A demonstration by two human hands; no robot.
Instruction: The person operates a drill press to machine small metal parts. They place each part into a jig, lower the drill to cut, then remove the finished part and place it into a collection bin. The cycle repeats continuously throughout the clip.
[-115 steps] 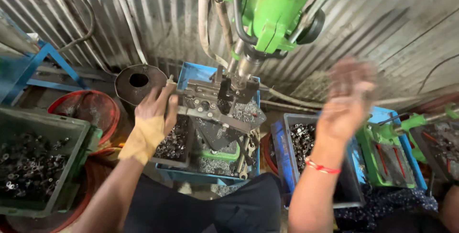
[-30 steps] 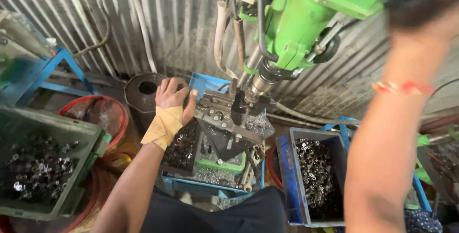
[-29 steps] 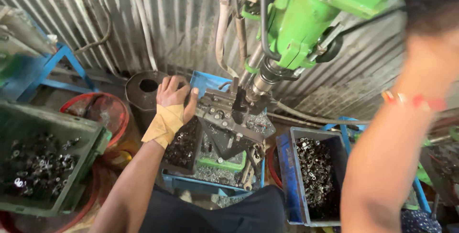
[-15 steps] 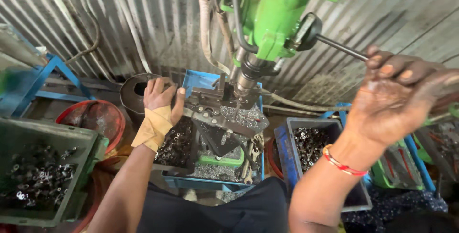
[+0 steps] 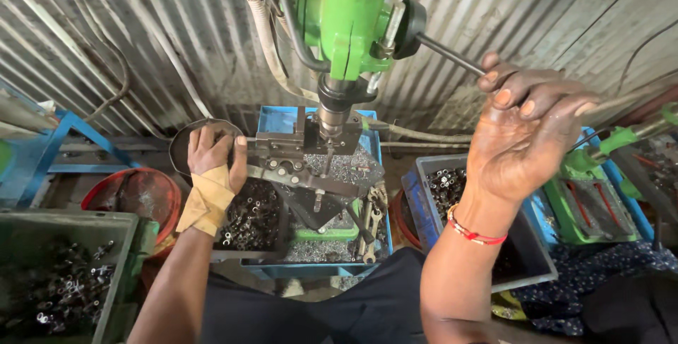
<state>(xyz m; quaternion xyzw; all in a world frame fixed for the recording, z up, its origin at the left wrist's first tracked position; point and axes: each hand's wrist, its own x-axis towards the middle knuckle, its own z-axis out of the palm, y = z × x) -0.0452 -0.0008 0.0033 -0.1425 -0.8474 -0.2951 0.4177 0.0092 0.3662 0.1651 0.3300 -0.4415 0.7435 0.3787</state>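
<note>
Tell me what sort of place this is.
Most likely a small metalworking shop. A green drill press stands against a corrugated metal wall, the right hand grips its feed lever, and crates of small metal parts sit around it.

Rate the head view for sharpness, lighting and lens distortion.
Head view: sharp on the left hand and green drill press; the right hand on the feed lever is slightly soft; light is even and diffuse, without harsh glare; the wide lens fans out the corrugated wall at the edges.
</note>
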